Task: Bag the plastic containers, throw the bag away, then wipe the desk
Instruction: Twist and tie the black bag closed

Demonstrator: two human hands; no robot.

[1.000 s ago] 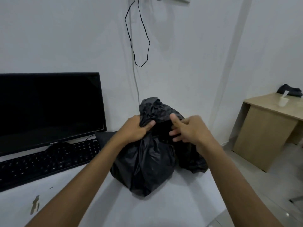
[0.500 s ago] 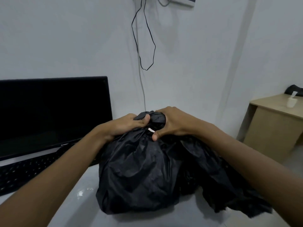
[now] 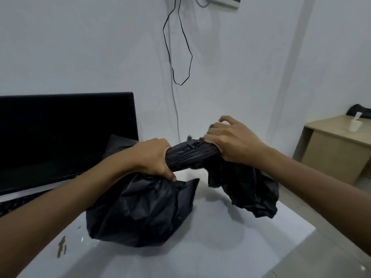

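I see the crumpled black plastic bag (image 3: 140, 213) at frame centre, its bulk resting on the glossy white desk (image 3: 210, 247) | left hand (image 3: 154, 157) – fist wrapped round the twisted neck | right hand (image 3: 230, 141) – grips the neck's far end, index finger lifted; loose plastic hangs below | dark monitor (image 3: 66, 137) at left.

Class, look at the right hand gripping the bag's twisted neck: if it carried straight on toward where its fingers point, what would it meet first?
Probably the white wall behind the right hand; depth is unclear.
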